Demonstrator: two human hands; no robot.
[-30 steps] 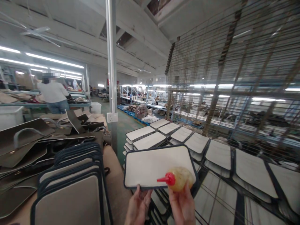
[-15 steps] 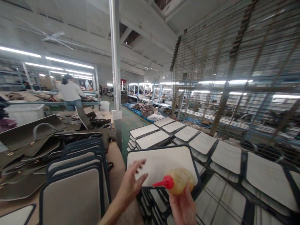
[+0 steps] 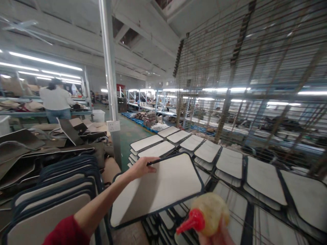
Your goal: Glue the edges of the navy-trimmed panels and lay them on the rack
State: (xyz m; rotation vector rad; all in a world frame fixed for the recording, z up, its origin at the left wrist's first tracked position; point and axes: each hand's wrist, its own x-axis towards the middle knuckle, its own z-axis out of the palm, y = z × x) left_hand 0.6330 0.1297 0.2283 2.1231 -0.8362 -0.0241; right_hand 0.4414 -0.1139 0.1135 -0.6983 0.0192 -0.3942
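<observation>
Navy-edged cream rectangular panel: left hand pinches far edge, likely steadying tilt. Red-nozzled yellow plastic bottle: right hand grasps it aside, perhaps sparing the panel.

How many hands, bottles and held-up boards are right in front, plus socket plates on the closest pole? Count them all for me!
Hands: 2, the left hand and the right hand
Yellow bottle with a red nozzle: 1
Dark-edged board in the left hand: 1
White socket plate on the pole: 1
Total: 5
</observation>
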